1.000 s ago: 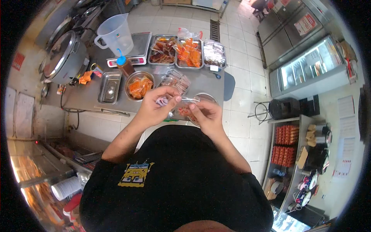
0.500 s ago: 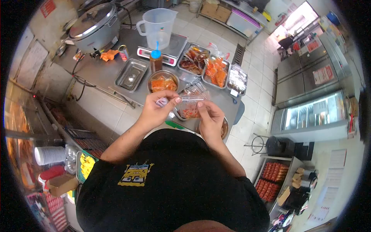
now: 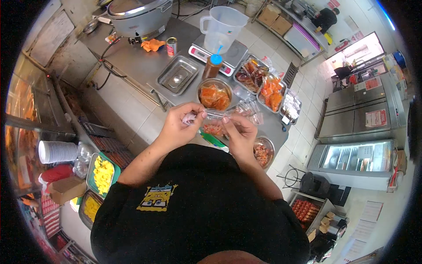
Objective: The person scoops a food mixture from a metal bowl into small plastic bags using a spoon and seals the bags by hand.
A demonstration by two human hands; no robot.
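Head view, the only one we have.

Item: one clear plastic bag [image 3: 213, 127], reddish chopped pieces showing in its lower part; location, between our two hands, in front of the black shirt [image 3: 198, 185]. Whether its base touches anything, we cannot tell.

Left hand [image 3: 179, 126]: thumb and forefinger brought together on the bag's upper edge; remaining fingers curled about a crumpled whitish-purple wad [image 3: 189, 118], kind uncertain.

Right hand [image 3: 241, 134]: thumb and forefinger pinched on the opposite end of the same edge; other fingers bent.

Handling, as we judge it: light; limp film, thin and without stiffness; likely slippery if moist. Contents soft, apt to settle low and swing. Best hold: the dry upper edge, one pinch at each end, kept level; a palm beneath the filled part for carrying. Hard nails or sharp pulling could tear it.

Adjacent stock: steel bowl of chopped reddish pieces [image 3: 263, 152], beside our right hand; steel bowl of orange packets [image 3: 214, 97], just beyond the bag; flat clear bags [image 3: 249, 111], to the right of that bowl; blue-capped squeeze bottle [image 3: 213, 67] and rectangular steel tray [image 3: 169, 75], farther back on the surface [image 3: 136, 57].
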